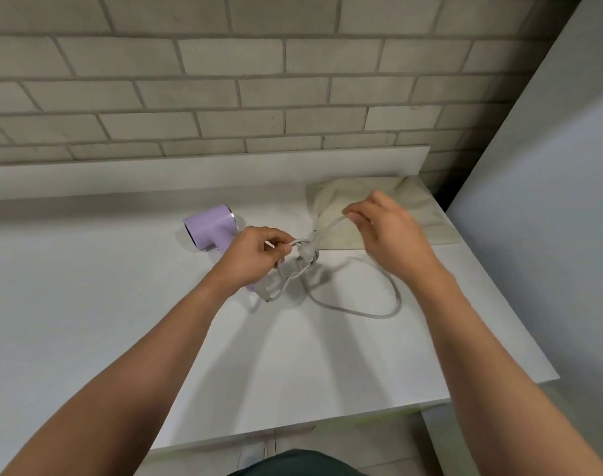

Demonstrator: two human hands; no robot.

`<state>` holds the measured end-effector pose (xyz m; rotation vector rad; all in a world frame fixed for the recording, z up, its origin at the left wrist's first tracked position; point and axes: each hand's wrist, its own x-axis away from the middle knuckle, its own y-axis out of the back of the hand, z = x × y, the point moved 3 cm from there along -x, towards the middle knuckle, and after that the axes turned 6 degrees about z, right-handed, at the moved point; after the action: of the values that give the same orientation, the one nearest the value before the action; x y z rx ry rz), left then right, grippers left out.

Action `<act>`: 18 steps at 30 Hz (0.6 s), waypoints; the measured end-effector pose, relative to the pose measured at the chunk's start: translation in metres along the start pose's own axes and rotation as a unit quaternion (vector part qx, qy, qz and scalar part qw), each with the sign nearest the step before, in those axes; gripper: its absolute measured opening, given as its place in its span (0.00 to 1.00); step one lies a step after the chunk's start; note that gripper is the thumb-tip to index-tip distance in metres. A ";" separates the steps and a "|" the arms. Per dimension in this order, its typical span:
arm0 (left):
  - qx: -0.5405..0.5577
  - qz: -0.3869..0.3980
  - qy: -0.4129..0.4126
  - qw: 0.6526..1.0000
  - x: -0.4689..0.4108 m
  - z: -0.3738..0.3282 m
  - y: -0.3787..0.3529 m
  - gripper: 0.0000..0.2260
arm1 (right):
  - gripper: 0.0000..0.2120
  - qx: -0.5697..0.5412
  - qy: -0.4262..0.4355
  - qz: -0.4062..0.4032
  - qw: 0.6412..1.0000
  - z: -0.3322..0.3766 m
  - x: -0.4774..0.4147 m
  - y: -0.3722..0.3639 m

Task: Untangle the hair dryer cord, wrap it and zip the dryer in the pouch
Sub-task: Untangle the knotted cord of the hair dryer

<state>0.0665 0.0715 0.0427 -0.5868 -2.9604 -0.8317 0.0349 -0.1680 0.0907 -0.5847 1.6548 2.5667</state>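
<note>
1. Knot (305,253) of cord (361,314) at frame centre, just right of left hand (255,257), its fingers (283,249) pinching a loop there.
2. Right hand (387,233) up and to the right, fingers (356,214) pinching a strand slanting down-left into the knot.
3. Slack loop lying on table (121,304) below right hand, likely free to feed through.
4. Dryer (209,226) left of centre, handle behind left hand; pouch (420,207) flat at upper right, beyond right hand, zip not visible.
</note>
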 end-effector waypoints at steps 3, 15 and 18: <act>0.044 -0.007 0.017 0.999 0.007 0.001 0.002 0.06 | 0.11 -0.056 -0.045 -0.054 0.996 -0.023 0.004 0.020; 0.119 -0.005 0.017 0.993 0.021 -0.005 0.004 0.04 | 0.09 -0.132 -0.115 -0.020 0.984 -0.081 0.049 -0.016; 0.111 -0.008 0.005 0.994 0.023 -0.007 0.003 0.04 | 0.08 -0.118 -0.072 0.015 0.990 -0.081 0.066 -0.042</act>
<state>0.0458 0.0783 0.0532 -0.5467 -2.9953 -0.4938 0.0065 -0.2329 0.0029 -0.3749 1.3378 2.7737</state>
